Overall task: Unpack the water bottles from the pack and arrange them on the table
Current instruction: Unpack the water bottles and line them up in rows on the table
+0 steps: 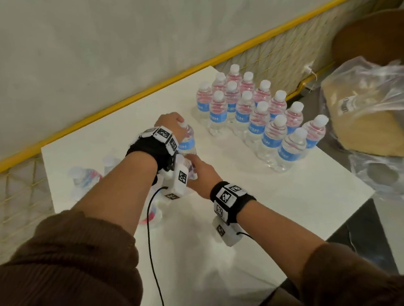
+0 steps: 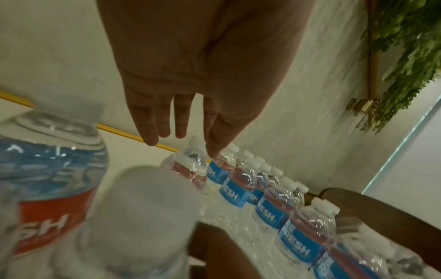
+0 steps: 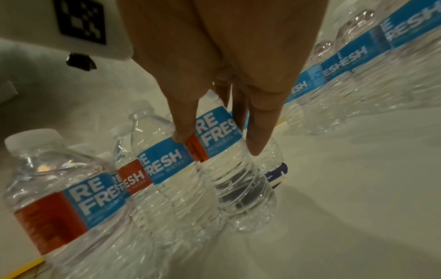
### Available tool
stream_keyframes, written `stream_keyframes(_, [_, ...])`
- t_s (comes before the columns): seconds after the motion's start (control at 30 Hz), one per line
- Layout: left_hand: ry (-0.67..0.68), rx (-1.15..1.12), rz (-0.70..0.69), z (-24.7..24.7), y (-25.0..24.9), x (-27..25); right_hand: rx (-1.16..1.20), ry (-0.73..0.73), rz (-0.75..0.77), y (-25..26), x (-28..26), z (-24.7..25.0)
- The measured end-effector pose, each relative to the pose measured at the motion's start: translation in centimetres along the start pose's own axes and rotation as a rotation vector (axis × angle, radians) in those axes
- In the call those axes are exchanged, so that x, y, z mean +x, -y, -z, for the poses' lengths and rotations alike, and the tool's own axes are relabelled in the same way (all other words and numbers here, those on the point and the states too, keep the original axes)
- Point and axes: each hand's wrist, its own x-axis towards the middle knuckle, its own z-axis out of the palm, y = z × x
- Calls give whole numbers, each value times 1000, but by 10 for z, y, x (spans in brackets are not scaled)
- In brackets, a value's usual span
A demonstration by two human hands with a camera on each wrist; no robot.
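Observation:
Several clear water bottles with blue and red labels stand grouped [image 1: 253, 117] at the far right of the white table [image 1: 285, 206]. My left hand [image 1: 169, 125] reaches over the top of one separate bottle [image 1: 187, 143], thumb and fingers around its cap [image 2: 196, 144]. Just in front of it, my right hand [image 1: 201, 171] grips a second bottle [image 3: 224, 151] round its label, thumb on one side and fingers on the other. More loose bottles [image 1: 84, 179] stand to the left; one bottle [image 1: 152, 214] is partly hidden under my left forearm.
A crumpled plastic bag [image 1: 374, 115] with a tan bundle inside lies off the table's right edge, beside a brown round seat [image 1: 380, 37]. A yellow rail [image 1: 119, 103] with mesh runs along the wall behind the table. A black cable [image 1: 152, 253] hangs from my left wrist.

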Motion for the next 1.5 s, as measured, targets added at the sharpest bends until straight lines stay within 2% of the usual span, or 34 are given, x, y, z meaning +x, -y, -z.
stream_keyframes(0.23, [101,86,-70,-23,3,7,-62,-85,-105,-16,-29,18])
stream_keyframes(0.33, [21,147,-99,-26,2,9,-60,-149,-142,-31,-44,33])
stream_keyframes(0.4, [17,238,-125,-23,-2,8,-55,-195,-163,-41,-53,43])
stream_keyframes(0.57, [86,397,-297,-22,-17,-5,-22,-263,-207,-60,-70,67])
stream_keyframes(0.67, [116,273,-361,-32,-22,-21,-10,-275,-225,-67,-74,79])
stream_keyframes(0.8, [109,148,-413,-59,-32,-44,68,-349,-146,-72,-79,87])
stream_keyframes(0.93, [38,-19,-361,-88,-31,-54,129,-391,-176,-78,-72,86])
stream_keyframes(1.03, [157,-266,-251,-106,-19,-51,117,-386,-230,-82,-65,82])
stream_keyframes(1.13, [315,-436,-225,-118,-9,-55,108,-410,-242,-86,-62,80])
stream_keyframes(1.2, [304,-454,-217,-127,-3,-55,123,-429,-238,-87,-61,79])
stream_keyframes(1.33, [176,-454,-120,-142,-3,-56,122,-466,-265,-93,-53,75])
stream_keyframes(1.4, [151,-447,-124,-146,-4,-57,159,-502,-287,-95,-51,75])
stream_keyframes(1.5, [184,-472,-162,-147,-2,-54,227,-426,-281,-101,-54,74])
